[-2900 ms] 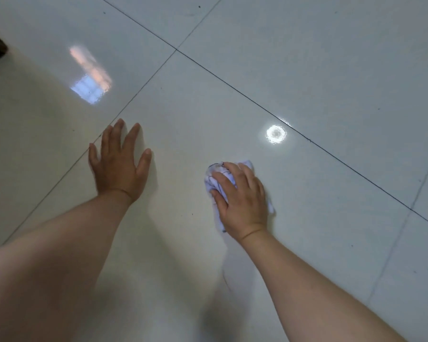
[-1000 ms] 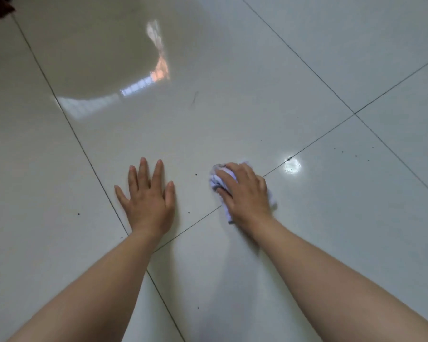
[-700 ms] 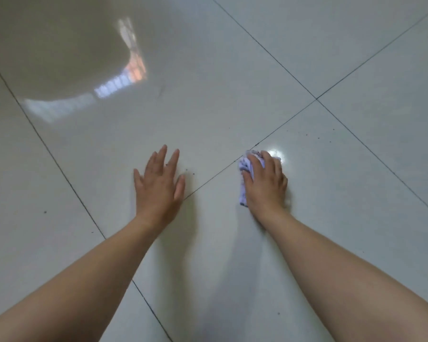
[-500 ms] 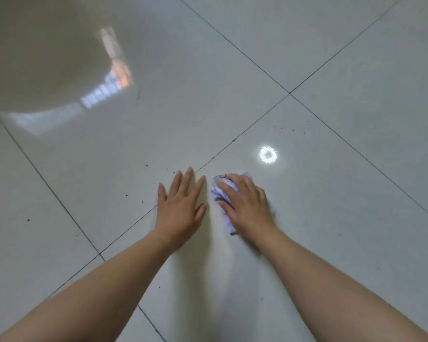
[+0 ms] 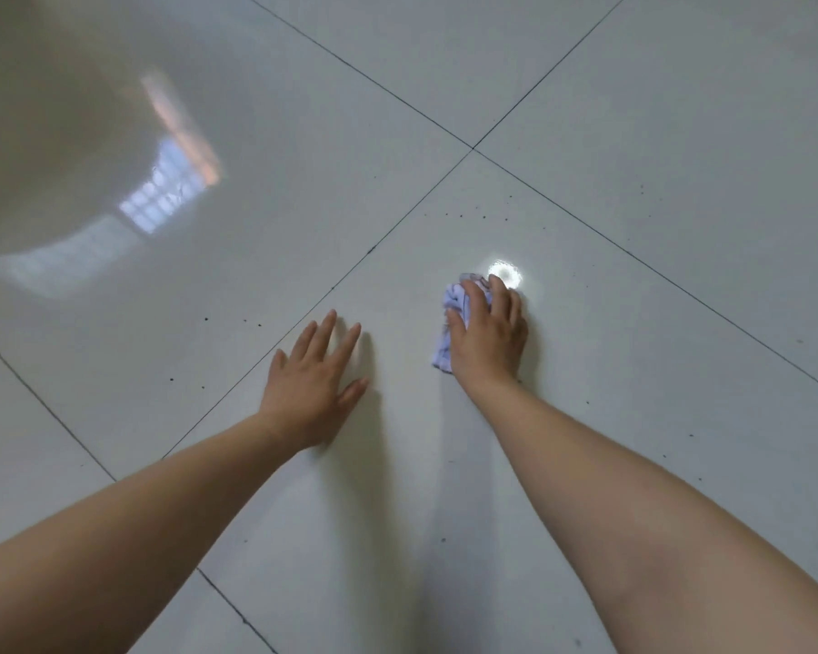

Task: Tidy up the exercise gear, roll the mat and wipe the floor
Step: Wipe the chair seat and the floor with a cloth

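Centrally, I saw the right hand (image 5: 488, 342) gripping a crumpled white cloth (image 5: 455, 313) on the tiled floor (image 5: 633, 228), left hand (image 5: 313, 384) flat, fingers spread.

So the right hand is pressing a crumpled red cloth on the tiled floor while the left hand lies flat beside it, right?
Not quite: the cloth is pale, whitish-lilac, not red. The head view shows the right hand pressing it on the tiled floor while the left hand lies flat beside it.
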A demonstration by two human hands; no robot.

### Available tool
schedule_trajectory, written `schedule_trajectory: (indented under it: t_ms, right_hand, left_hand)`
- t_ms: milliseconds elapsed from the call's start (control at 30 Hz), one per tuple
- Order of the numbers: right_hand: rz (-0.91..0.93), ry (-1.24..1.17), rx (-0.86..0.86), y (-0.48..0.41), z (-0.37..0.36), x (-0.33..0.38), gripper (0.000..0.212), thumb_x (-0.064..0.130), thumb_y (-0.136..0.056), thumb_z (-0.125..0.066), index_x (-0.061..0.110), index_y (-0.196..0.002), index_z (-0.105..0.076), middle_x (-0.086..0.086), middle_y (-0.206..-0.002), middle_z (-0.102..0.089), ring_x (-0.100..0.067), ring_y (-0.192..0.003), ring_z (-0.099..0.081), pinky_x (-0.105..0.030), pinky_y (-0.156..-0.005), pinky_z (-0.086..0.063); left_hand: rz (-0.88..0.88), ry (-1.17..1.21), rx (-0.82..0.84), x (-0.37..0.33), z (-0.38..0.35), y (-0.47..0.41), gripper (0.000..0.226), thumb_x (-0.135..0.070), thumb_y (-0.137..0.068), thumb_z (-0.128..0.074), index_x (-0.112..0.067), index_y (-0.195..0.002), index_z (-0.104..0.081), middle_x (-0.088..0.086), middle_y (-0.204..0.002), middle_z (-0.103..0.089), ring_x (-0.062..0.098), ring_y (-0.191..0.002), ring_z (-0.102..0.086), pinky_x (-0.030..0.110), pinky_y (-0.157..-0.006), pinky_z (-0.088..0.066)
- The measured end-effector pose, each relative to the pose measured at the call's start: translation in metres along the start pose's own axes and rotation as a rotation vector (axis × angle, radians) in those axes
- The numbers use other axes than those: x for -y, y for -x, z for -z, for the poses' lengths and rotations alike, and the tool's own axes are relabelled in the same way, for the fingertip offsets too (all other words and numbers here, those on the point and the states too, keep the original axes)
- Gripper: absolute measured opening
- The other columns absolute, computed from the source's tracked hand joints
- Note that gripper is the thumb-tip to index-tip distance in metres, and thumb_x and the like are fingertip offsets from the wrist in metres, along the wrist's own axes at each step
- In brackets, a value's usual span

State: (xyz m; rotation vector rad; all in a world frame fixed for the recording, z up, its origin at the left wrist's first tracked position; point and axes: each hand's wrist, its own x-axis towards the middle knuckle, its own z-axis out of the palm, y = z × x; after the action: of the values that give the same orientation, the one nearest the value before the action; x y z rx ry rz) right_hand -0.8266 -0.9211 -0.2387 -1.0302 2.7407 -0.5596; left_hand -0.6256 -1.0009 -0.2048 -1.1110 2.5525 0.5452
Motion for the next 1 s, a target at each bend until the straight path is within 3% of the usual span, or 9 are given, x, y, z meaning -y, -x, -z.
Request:
schedule_trajectory:
  t_ms: [67,233,300,433,533,700,833,933,1000]
  right_hand:
    - [0.06,0.002,0.01,-0.013,-0.001,0.002,0.039,0.032,-0.091,-0.052,0.021,-0.128,-0.052,-0.004,-0.145,-0.037,-0.03,-0.135,-0.026,-0.041,-0.106,-0.025]
    - [0.602,-0.03,0.172,-0.011,0.01,-0.033,0.041,0.039,-0.086,-0.045,0.022,-0.122,-0.056,-0.004,-0.129,-0.051,-0.029,-0.118,-0.045,-0.04,-0.096,-0.04]
    - [0.668,-0.043,0.198,-0.01,0.018,-0.058,0.039,0.038,-0.087,-0.049,0.022,-0.122,-0.056,-0.003,-0.127,-0.051,-0.028,-0.116,-0.047,-0.038,-0.092,-0.042]
    - [0.457,-0.063,0.051,-0.017,0.02,-0.064,0.037,0.037,-0.084,-0.046,0.023,-0.116,-0.059,-0.002,-0.124,-0.054,-0.028,-0.114,-0.048,-0.04,-0.093,-0.043]
    - [0.273,-0.09,0.005,-0.015,0.016,-0.044,0.041,0.041,-0.085,-0.04,0.022,-0.113,-0.062,-0.004,-0.125,-0.056,-0.03,-0.116,-0.047,-0.04,-0.093,-0.041]
    - [0.452,-0.035,0.049,0.033,0.021,-0.06,0.035,0.039,-0.084,-0.046,0.026,-0.112,-0.061,-0.001,-0.122,-0.056,-0.023,-0.114,-0.043,-0.036,-0.09,-0.041]
    - [0.332,-0.021,0.016,0.089,0.04,-0.109,0.03,0.035,-0.082,-0.048,0.03,-0.111,-0.056,0.005,-0.124,-0.049,-0.021,-0.117,-0.044,-0.035,-0.084,-0.041]
    - [0.286,0.006,-0.041,0.125,0.049,-0.136,0.029,0.033,-0.083,-0.05,0.029,-0.112,-0.054,0.003,-0.124,-0.053,-0.022,-0.118,-0.046,-0.036,-0.086,-0.04]
    - [0.206,0.008,-0.074,0.12,0.05,-0.141,0.028,0.037,-0.086,-0.049,0.027,-0.111,-0.06,0.0,-0.123,-0.056,-0.023,-0.118,-0.046,-0.035,-0.09,-0.038]
  left_hand:
    - [0.028,0.011,0.044,-0.015,0.001,-0.007,0.069,-0.054,-0.093,-0.033,-0.032,-0.148,0.001,-0.003,-0.157,0.015,0.023,-0.144,0.01,0.051,-0.112,-0.011]
    - [0.143,0.077,0.037,-0.035,-0.007,-0.011,0.071,-0.054,-0.093,-0.034,-0.03,-0.148,0.003,-0.005,-0.157,0.016,0.027,-0.143,0.015,0.055,-0.113,-0.006]
    - [0.155,0.063,0.029,-0.037,-0.01,-0.01,0.071,-0.054,-0.093,-0.033,-0.03,-0.148,0.007,-0.004,-0.156,0.018,0.026,-0.143,0.017,0.055,-0.113,-0.003]
    - [0.146,0.06,0.001,-0.045,-0.012,-0.01,0.076,-0.053,-0.092,-0.035,-0.025,-0.148,0.009,-0.003,-0.155,0.022,0.024,-0.143,0.017,0.057,-0.112,-0.002]
    - [0.011,0.124,-0.105,-0.055,-0.011,-0.011,0.078,-0.046,-0.09,-0.046,-0.023,-0.149,-0.001,-0.001,-0.157,0.014,0.021,-0.144,0.004,0.054,-0.114,-0.008]
    - [-0.026,0.031,-0.048,-0.065,-0.021,-0.019,0.07,-0.055,-0.091,-0.031,-0.029,-0.149,-0.002,0.002,-0.157,0.011,0.022,-0.144,0.005,0.052,-0.112,-0.005]
    - [-0.027,-0.033,-0.018,-0.066,-0.027,-0.02,0.076,-0.057,-0.083,-0.016,-0.026,-0.149,0.004,0.004,-0.157,0.014,0.024,-0.143,0.01,0.057,-0.11,0.0]
    - [-0.268,-0.102,-0.087,-0.064,-0.026,-0.02,0.069,-0.046,-0.087,-0.023,-0.014,-0.148,-0.016,0.01,-0.157,-0.008,0.029,-0.142,-0.012,0.063,-0.108,-0.018]
    - [-0.486,-0.174,-0.071,-0.07,-0.029,-0.022,0.062,-0.041,-0.088,-0.029,-0.016,-0.145,-0.026,0.011,-0.153,-0.024,0.029,-0.137,-0.025,0.061,-0.105,-0.028]
